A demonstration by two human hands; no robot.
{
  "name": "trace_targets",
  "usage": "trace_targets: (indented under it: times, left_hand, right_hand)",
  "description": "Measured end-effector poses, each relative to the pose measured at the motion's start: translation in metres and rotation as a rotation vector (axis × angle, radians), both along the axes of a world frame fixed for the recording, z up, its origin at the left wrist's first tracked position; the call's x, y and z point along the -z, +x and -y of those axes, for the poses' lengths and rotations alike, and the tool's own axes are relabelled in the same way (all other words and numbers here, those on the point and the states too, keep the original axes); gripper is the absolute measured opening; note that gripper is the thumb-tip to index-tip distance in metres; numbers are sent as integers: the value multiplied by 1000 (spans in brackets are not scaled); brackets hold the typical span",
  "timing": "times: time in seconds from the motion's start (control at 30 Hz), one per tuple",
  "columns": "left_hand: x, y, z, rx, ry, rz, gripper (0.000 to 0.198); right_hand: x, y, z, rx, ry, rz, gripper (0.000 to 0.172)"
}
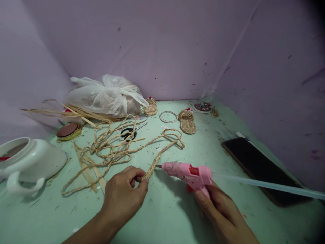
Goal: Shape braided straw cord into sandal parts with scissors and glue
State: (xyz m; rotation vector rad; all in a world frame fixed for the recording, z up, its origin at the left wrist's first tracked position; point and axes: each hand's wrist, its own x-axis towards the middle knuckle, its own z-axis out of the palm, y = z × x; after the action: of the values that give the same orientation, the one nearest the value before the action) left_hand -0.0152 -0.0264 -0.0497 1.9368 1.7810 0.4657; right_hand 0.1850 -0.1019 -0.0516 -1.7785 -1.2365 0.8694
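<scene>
My left hand [125, 189] pinches the end of a braided straw cord [154, 162] between thumb and fingers. From there the cord runs up to a small loop, then left into a loose tangle. My right hand [220, 210] is wrapped round the handle of a pink hot glue gun [186, 173], whose nozzle points left and is at or very near the cord. A long translucent glue stick [266, 184] sticks out of the gun's back end. Two small woven slippers, one nearer [187, 122] and one farther [151, 106], lie toward the back.
Black-handled scissors [130, 133] lie beside the tangle. A tied white plastic bag [106, 96] and straw strips [73, 112] are at back left. A white teapot-like vessel [48, 159] lies left, a round tin [68, 130] behind it. A phone [261, 169] lies right, a white ring [168, 117] farther back.
</scene>
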Motion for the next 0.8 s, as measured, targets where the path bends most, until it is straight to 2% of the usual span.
trace_targets:
  times: [0.13, 0.6, 0.8]
  left_hand:
    - [0, 0, 0, -8, 3, -5, 15]
    - [-2, 1, 1, -3, 10, -5, 16]
    - [1, 0, -1, -1, 10, -15, 16]
  right_hand:
    - [2, 0, 1, 33, -6, 4, 45]
    - [-3, -3, -3, -24, 83, -71, 40]
    - [0, -2, 0, -8, 35, -21, 41]
